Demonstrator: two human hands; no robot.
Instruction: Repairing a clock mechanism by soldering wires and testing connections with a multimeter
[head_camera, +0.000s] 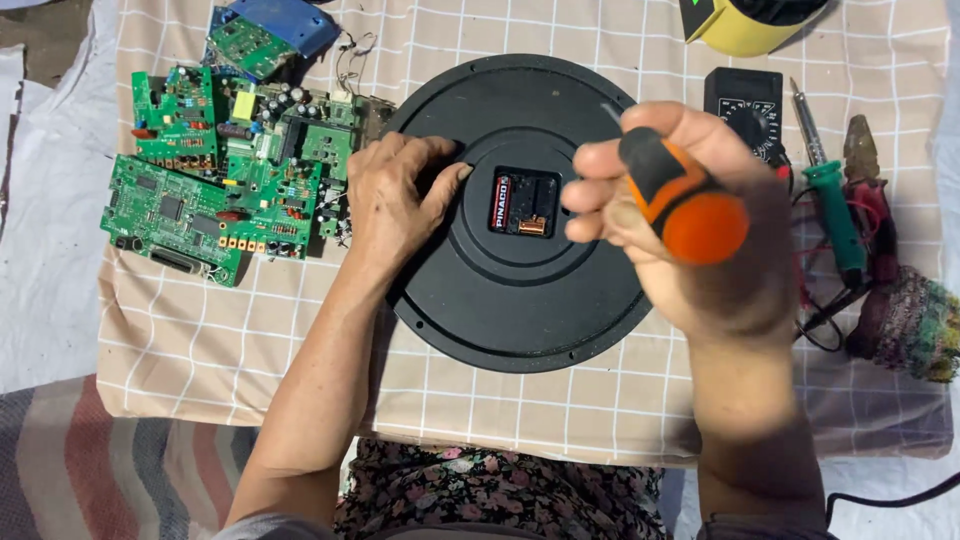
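While the right hand (690, 225) is clamped round an orange-and-black screwdriver (680, 195), its tip angled up and left, the left hand (395, 195) lies flat, fingers spread, on the round black clock back (520, 310) at the cloth's (250, 350) centre. Between the hands sits a small movement (525, 203) with a red-labelled battery (501, 203). Green circuit boards (200, 190) crowd the cloth's left edge; a green-handled soldering iron (830, 205) lies at the right edge.

Green circuit boards (215, 165), multimeter (745, 105), soldering iron (830, 205), yellow container (745, 25).
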